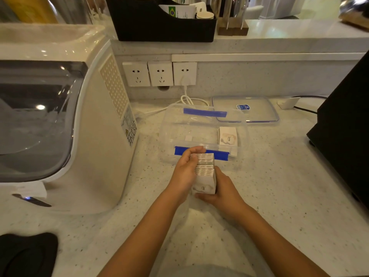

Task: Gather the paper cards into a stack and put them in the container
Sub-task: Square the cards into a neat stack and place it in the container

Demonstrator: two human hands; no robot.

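Head view: speckled off-white stone counter point(269, 186), matte, flat. Landmark is the clear plastic container point(201, 132) — rectangular, rounded corners, thin translucent walls, blue clip flaps on its near and far long rims, open top.

Stack of paper cards point(204, 172) sits just in front of the container's near rim, held above the counter between both hands. Cards are white, thin, glossy-looking; top edges show as a tight ribbed fan of layered lines, not fully squared. Nearest card face shows a pale blob graphic with small print. Stack's long axis runs away from the person, toward the container; cards stand on edge, faces toward the person.

Left hand point(185, 172) cups the stack's left side, fingers curled over the far end, touching the container's near blue flap area. Right hand point(223, 188) clasps the right side and near end, thumb under the front card. Both hands are closed around the stack.

One more card point(228, 136) lies flat inside the container, at its right end, long axis also pointing away from the person.

Clear lid point(246, 108) with blue seal lies flat behind-right of the container. White glossy appliance point(79, 120) with dark domed window stands left of it. Three white wall sockets point(159, 73) are behind it, one with a white cable.
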